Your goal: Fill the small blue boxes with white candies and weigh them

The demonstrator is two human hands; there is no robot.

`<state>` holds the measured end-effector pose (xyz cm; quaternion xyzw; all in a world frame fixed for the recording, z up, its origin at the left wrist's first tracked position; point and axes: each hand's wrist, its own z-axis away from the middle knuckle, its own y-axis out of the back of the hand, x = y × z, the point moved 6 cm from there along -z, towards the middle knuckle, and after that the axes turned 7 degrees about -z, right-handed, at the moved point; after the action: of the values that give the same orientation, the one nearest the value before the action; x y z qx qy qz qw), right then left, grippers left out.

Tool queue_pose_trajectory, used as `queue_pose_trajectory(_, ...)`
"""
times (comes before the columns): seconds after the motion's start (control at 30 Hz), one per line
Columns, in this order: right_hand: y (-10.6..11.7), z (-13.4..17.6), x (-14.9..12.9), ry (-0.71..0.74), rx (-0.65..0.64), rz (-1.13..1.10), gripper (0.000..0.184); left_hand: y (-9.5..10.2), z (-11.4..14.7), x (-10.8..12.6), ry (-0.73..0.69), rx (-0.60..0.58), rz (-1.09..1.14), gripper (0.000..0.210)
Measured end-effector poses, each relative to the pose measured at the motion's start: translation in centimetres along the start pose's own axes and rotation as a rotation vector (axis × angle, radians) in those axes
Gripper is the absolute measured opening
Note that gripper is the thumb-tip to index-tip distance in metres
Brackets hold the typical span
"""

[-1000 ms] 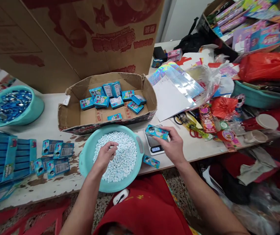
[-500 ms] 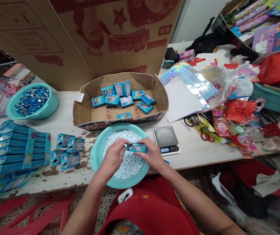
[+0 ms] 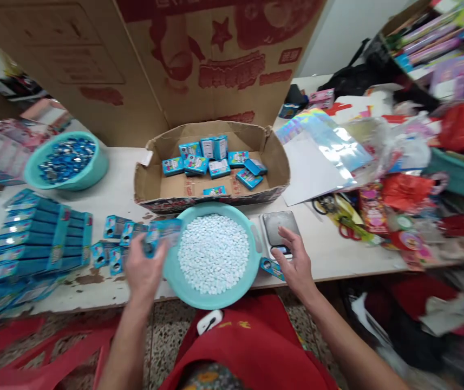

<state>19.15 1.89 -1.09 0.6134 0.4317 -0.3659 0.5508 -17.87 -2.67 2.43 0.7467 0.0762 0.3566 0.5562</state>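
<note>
A small blue candy box [image 3: 165,232], smeared by motion, is gripped in my left hand [image 3: 143,271] at the left rim of the turquoise basin [image 3: 193,297]. White candy pieces [image 3: 214,254] fill much of that basin. My right hand [image 3: 296,268] is open, fingers apart, over the front of the digital scale [image 3: 280,225]. Just left of its fingers, a flat blue carton [image 3: 272,268] lies by the table edge; I cannot tell whether they touch. Several blue boxes [image 3: 116,226] stand close to my left hand, partly hidden by it.
Behind the basin, a cut-down cardboard tray [image 3: 175,189] holds several blue boxes. Stacked blue cartons [image 3: 32,238] and a bowl of blue foil wrappers [image 3: 102,168] are at left. Scissors [image 3: 349,227], shiny sheets [image 3: 321,141] and clutter cover the right. A big carton [image 3: 142,108] stands behind.
Both hands were together over the basin on one blue box. My left hand has carried a box left towards the boxes there; my right hand has let go and moved right, beside the scale.
</note>
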Motion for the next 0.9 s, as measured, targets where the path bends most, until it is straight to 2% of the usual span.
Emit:
queue_pose_trajectory(0.07, 2.3, 1.3, 2.1, 0.003, 0.024, 0.129, 0.058, -0.3, -1.3, -4.6, 0.126, 0.127, -0.109, 0.050)
queue_pose_trajectory(0.17, 2.7, 3.6, 5.2, -0.009, -0.082, 0.333, 0.074, -3.8, -2.5, -9.4, 0.147, 0.075, -0.111, 0.040)
queue_pose_trajectory(0.2, 2.4, 4.2, 6.2, -0.024, -0.119, 0.374, 0.073, -5.0, -2.6, -10.6, 0.163, 0.044, -0.103, 0.039)
queue_pose_trajectory(0.3, 1.1, 5.4, 8.1, -0.097, -0.191, 0.376, 0.042, -7.0, -2.3, -12.1, 0.167, -0.009, -0.156, 0.043)
queue_pose_trajectory(0.37, 1.2, 5.5, 8.2, -0.144, -0.176, 0.314, 0.028, -6.8, -1.7, -10.8, 0.061, 0.051, -0.237, 0.048)
queue_pose_trajectory(0.43, 2.1, 5.1, 7.2, -0.174, -0.106, 0.242, 0.028, -6.5, -0.6, -7.9, -0.094, 0.125, -0.275, 0.048)
queue_pose_trajectory(0.47, 2.8, 4.8, 6.2, -0.176, -0.063, 0.210, 0.029, -6.9, 0.3, -6.0, -0.182, 0.110, -0.258, 0.046)
queue_pose_trajectory(0.53, 3.8, 4.0, 3.7, -0.139, -0.009, 0.159, 0.029, -9.1, 2.8, -1.8, -0.375, -0.075, -0.172, 0.041)
queue_pose_trajectory(0.6, 4.0, 3.1, 1.0, -0.062, -0.009, 0.124, 0.029, -12.4, 6.1, 2.5, -0.555, -0.361, -0.085, 0.039)
queue_pose_trajectory(0.63, 3.7, 2.7, -0.2, -0.027, -0.020, 0.109, 0.029, -14.0, 7.6, 4.1, -0.596, -0.467, -0.054, 0.039)
queue_pose_trajectory(0.7, 2.5, 1.9, -1.9, 0.021, -0.049, 0.080, 0.030, -16.3, 9.3, 6.0, -0.547, -0.593, 0.016, 0.032)
queue_pose_trajectory(0.77, 1.1, 1.4, -2.7, 0.047, -0.071, 0.052, 0.030, -17.7, 9.3, 6.4, -0.433, -0.628, 0.074, 0.025)
queue_pose_trajectory(0.83, -0.4, 1.0, -2.8, 0.070, -0.092, 0.039, 0.030, -17.7, 8.1, 6.2, -0.318, -0.614, 0.132, 0.027)
queue_pose_trajectory(0.9, -1.8, 0.8, -2.7, 0.096, -0.124, 0.043, 0.031, -16.4, 6.6, 6.2, -0.220, -0.569, 0.193, 0.034)
